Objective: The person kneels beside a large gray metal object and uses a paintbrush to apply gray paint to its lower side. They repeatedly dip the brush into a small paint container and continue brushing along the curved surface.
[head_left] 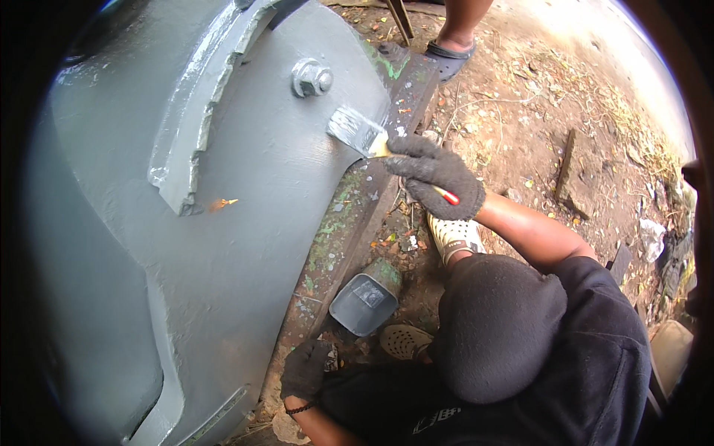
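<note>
My right hand (435,175), in a dark knit glove, is closed round a paintbrush (355,131) whose handle has a red tip. The wide bristles, coated in grey paint, lie against the edge of a large grey-painted metal part (245,267), below a big nut and bolt (312,79). My left hand (303,369), also gloved, rests curled near the lower end of a rusty beam (338,223); a pale scrap shows beside its fingers, and what it holds is hard to make out. Between my hands a squarish tub (363,305) stands beside the beam, grey inside.
A jagged raised rib (204,111) and an orange-brown spot (222,204) mark the grey part. Another person's foot in a dark clog (452,58) stands at the far side. Dirt, leaves, a dark strip (567,167) and a plastic scrap (652,239) lie to the right. My bent knee (498,327) is close by.
</note>
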Demonstrator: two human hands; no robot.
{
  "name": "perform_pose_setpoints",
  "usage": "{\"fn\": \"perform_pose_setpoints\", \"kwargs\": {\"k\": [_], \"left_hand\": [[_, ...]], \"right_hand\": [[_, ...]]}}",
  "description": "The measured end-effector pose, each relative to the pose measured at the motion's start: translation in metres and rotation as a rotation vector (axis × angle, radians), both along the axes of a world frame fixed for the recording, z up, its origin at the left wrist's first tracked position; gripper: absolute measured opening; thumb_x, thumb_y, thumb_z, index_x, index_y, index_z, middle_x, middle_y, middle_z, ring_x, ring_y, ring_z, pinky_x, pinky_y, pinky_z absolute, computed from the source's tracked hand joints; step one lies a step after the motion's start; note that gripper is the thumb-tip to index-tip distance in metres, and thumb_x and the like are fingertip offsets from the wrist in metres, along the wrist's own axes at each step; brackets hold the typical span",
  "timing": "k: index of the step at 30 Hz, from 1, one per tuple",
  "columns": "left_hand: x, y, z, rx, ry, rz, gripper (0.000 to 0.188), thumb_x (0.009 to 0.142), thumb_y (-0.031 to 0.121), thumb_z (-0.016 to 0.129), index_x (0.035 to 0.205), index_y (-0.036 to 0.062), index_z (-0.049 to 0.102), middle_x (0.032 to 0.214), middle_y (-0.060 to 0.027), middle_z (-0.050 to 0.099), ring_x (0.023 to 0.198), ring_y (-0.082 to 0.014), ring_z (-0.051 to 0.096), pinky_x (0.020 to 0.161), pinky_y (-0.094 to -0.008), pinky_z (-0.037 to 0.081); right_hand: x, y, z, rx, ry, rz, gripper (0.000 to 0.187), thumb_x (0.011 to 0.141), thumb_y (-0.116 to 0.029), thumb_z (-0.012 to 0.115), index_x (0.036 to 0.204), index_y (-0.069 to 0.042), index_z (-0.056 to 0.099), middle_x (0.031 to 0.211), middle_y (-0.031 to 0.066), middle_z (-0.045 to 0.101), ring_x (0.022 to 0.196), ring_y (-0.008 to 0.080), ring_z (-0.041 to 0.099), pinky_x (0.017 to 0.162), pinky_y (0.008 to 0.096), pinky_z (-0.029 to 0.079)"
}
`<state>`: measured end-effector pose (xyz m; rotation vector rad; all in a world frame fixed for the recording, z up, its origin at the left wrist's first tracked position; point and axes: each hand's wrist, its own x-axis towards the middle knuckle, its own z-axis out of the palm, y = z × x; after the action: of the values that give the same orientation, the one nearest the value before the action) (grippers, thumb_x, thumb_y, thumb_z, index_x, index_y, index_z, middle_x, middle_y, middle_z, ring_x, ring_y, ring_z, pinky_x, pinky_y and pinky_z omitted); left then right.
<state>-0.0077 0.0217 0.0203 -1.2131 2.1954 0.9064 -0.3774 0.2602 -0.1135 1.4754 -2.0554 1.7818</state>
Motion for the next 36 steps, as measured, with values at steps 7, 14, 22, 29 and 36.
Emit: {"fn": "perform_pose_setpoints", "kwargs": {"k": [7,14,22,29,36], "left_hand": [[0.013,-0.010,-0.010,-0.078,-0.019,-0.173,0.042,0.098,0.041,0.062,0.113,0.0030,0.075,0.104,-0.0226,0.075,0.099,-0.0356,0.073,0.087,-0.0434,0.054],[-0.004,0.002,0.002,-0.033,-0.038,-0.001,0.042,0.098,0.042,0.064,0.113,0.0044,0.075,0.103,-0.0215,0.075,0.098,-0.0341,0.073,0.087,-0.0434,0.054],[0.007,-0.002,-0.004,0.017,-0.036,0.048,0.042,0.098,0.041,0.065,0.112,0.0032,0.076,0.100,-0.0191,0.076,0.094,-0.0279,0.073,0.085,-0.0395,0.054],[0.009,-0.011,-0.009,-0.013,0.028,-0.136,0.041,0.096,0.039,0.066,0.113,0.0040,0.077,0.100,-0.0166,0.077,0.093,-0.0223,0.072,0.085,-0.0381,0.054],[-0.011,0.003,0.007,0.040,0.008,-0.021,0.040,0.098,0.036,0.064,0.116,0.0025,0.076,0.101,-0.0146,0.077,0.093,-0.0212,0.071,0.085,-0.0368,0.054]], "right_hand": [[-0.003,0.008,-0.045,0.007,-0.108,-0.003,0.032,0.100,-0.014,0.061,0.129,-0.007,0.070,0.136,0.0208,0.066,0.130,0.0401,0.062,0.111,0.0474,0.048],[-0.002,0.007,-0.029,-0.013,-0.119,-0.044,0.028,0.099,-0.014,0.065,0.125,-0.006,0.072,0.130,0.0178,0.069,0.124,0.0379,0.065,0.107,0.0470,0.050],[-0.038,-0.015,0.078,-0.286,-0.047,-0.089,0.027,0.102,-0.020,0.062,0.120,-0.005,0.074,0.117,0.0162,0.073,0.107,0.0323,0.072,0.093,0.0440,0.056],[-0.037,-0.003,-0.028,-0.130,0.054,-0.194,0.027,0.100,-0.018,0.063,0.122,-0.005,0.073,0.125,0.0203,0.070,0.117,0.0370,0.068,0.100,0.0465,0.053],[-0.021,0.027,-0.012,-0.067,-0.081,-0.071,0.026,0.097,-0.009,0.062,0.120,-0.005,0.073,0.125,0.0199,0.070,0.119,0.0390,0.067,0.103,0.0469,0.052]]}}
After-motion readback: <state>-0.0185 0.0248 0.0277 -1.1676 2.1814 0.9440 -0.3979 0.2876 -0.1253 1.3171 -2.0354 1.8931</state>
